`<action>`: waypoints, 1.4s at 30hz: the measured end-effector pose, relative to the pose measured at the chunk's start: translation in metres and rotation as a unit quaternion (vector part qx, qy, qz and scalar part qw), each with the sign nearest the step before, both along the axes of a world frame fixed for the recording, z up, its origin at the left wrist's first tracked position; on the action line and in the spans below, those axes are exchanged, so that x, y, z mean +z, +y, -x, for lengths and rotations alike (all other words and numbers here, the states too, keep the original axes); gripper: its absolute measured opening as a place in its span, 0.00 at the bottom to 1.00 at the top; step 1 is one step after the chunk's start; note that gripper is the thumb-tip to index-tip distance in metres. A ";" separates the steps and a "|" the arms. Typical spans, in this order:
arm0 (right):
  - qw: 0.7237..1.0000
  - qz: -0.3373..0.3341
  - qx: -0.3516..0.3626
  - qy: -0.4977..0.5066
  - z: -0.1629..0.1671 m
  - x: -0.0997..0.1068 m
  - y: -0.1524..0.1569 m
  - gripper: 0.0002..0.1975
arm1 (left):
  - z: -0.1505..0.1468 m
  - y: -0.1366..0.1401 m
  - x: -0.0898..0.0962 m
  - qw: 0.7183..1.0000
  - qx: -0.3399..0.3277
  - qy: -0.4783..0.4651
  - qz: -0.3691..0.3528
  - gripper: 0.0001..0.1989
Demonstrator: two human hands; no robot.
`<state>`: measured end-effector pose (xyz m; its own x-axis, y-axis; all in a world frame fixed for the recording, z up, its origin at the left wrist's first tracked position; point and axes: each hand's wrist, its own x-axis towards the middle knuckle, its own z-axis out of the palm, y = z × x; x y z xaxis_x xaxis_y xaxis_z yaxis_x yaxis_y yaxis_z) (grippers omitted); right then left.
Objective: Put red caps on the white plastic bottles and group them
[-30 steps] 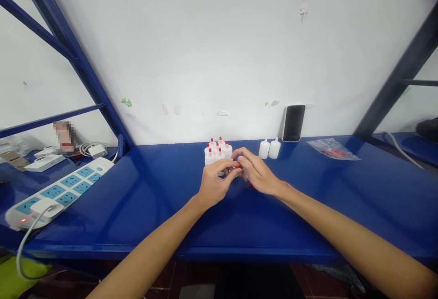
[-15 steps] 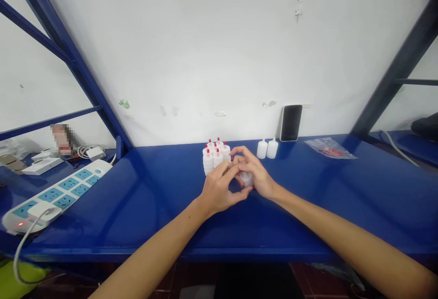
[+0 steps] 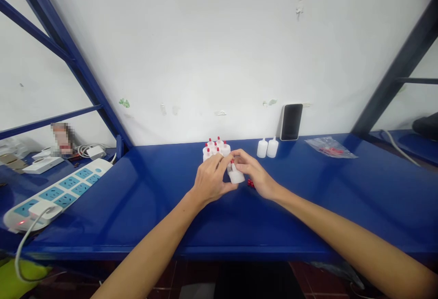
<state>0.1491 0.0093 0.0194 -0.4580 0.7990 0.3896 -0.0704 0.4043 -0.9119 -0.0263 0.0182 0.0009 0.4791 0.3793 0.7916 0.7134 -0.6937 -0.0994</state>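
A small white squeeze bottle (image 3: 237, 175) with a red cap tilts between my two hands above the blue table (image 3: 164, 185). My left hand (image 3: 210, 180) grips it from the left, thumb low by its base and fingers near the top. At the capped end, the fingers and thumb of my right hand (image 3: 256, 173) are closed around the neck. Several loose red caps (image 3: 251, 183) lie on the table beside my right palm. Behind my left hand stands a cluster of white bottles with red caps (image 3: 225, 148), partly hidden by it.
Two uncapped white bottles (image 3: 262, 148) stand near the wall. A tablet-like device (image 3: 291, 122) leans there too. Farther right lies a clear plastic bag (image 3: 331, 147) with red pieces inside. A white power strip (image 3: 59, 194) with a plugged-in charger occupies the left side.
Both hands have shifted slightly left with the bottle. It has turned, so its red cap and body now show. The loose red caps by my right hand have come into view.
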 end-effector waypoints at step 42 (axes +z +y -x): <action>0.878 -0.185 -0.246 -0.367 -0.029 -0.001 0.034 0.18 | 0.002 -0.002 0.003 0.985 -0.068 -0.159 0.020 0.11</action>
